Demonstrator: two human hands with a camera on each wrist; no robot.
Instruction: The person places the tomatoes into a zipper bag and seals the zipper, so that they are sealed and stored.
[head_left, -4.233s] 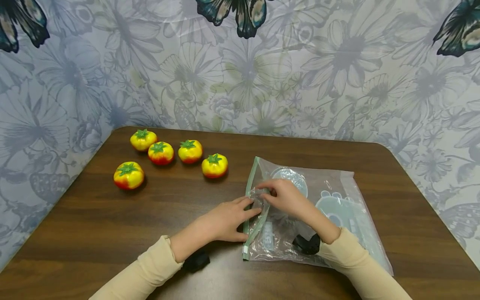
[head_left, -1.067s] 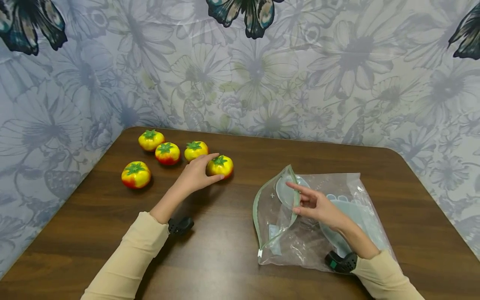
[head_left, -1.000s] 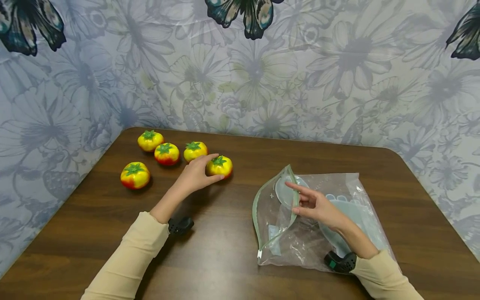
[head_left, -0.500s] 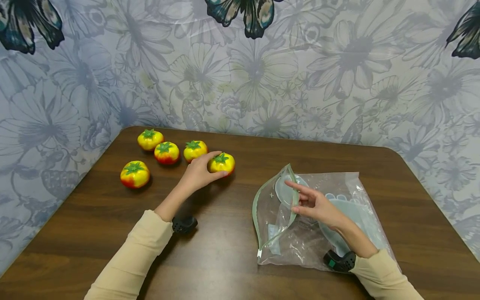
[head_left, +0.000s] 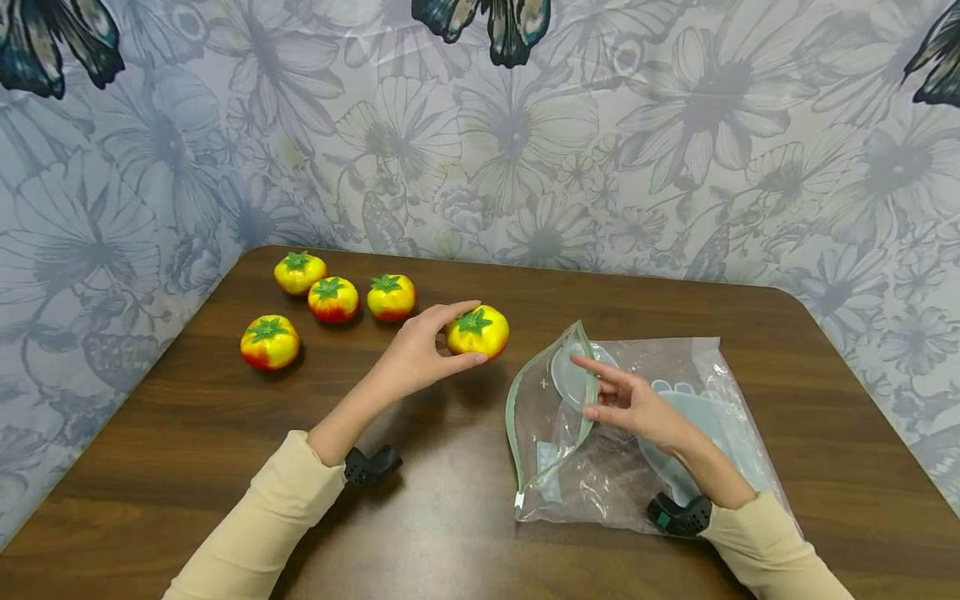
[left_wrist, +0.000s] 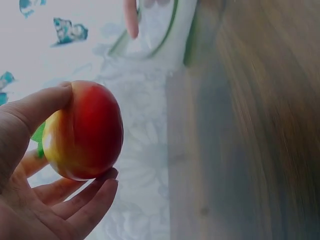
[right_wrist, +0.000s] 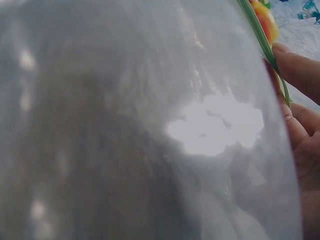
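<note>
Well left of the bag [head_left: 615,492], four loose tomatoes [head_left: 333,299] stand on the table [head_left: 150,450], leaf caps up. Just left of the bag's mouth, the left hand [head_left: 417,350] pinches the held tomato [head_left: 478,332] between thumb and fingers, off the table. Its rounded, slick-looking skin could slip if that pinch loosened, and it might then roll away from the bag. It looks squat and glossy, yellow on top and running to red beneath, with a green star-shaped leaf cap; the left wrist view shows a soft crease down its side. Then comes the bag itself, thin and clear, its green-edged mouth gaping. At the right side of that mouth, the right hand [head_left: 637,406] pinches the edge, forefinger held out. Should it let go, the limp film could sag and block or snag the tomato.
</note>
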